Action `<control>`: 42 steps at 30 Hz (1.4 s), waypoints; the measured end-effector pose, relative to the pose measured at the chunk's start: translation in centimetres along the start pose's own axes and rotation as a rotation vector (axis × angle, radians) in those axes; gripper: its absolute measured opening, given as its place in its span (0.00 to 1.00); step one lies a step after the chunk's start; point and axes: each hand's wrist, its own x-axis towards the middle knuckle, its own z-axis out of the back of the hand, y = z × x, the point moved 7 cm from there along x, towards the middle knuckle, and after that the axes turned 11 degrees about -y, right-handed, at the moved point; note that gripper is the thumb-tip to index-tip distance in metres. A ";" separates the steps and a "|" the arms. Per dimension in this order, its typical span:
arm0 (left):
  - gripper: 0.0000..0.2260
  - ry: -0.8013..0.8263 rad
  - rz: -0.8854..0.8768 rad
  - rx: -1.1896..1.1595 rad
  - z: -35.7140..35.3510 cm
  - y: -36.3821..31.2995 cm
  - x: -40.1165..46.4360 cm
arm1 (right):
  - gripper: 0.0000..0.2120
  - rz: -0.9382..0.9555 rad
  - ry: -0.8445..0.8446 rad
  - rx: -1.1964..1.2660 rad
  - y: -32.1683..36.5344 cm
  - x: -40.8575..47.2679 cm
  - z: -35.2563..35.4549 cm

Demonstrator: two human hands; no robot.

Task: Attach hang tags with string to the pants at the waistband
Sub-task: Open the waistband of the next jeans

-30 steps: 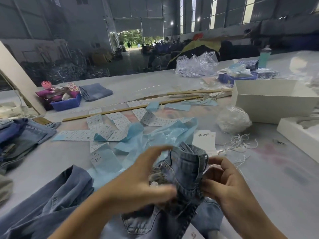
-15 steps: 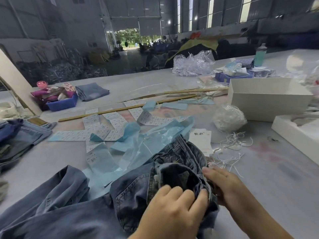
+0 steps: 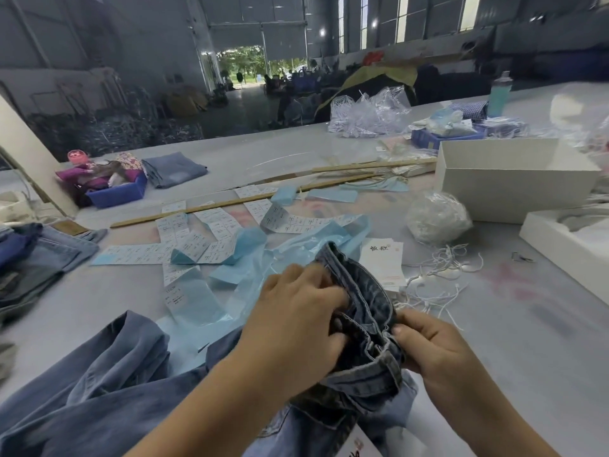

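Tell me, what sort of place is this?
Probably a garment factory's finishing hall: both hands grip jeans at the waistband, beside hang tags, loose strings and strips of printed labels.

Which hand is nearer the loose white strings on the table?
Right. The right hand grips the jeans waistband just below the white strings; the left hand holds the waistband's far side, farther away.
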 end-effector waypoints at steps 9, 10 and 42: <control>0.06 0.178 0.311 -0.414 -3.1 3.3 -0.9 | 0.09 0.151 -0.342 -0.481 0.7 0.7 3.7; 0.07 0.220 0.316 -0.450 -3.3 3.4 -0.9 | 0.11 0.257 -0.413 -0.508 2.0 0.3 3.7; 0.08 0.131 0.476 -0.960 -2.5 3.4 -3.8 | 0.04 0.619 -0.292 -0.661 4.2 -3.7 -4.7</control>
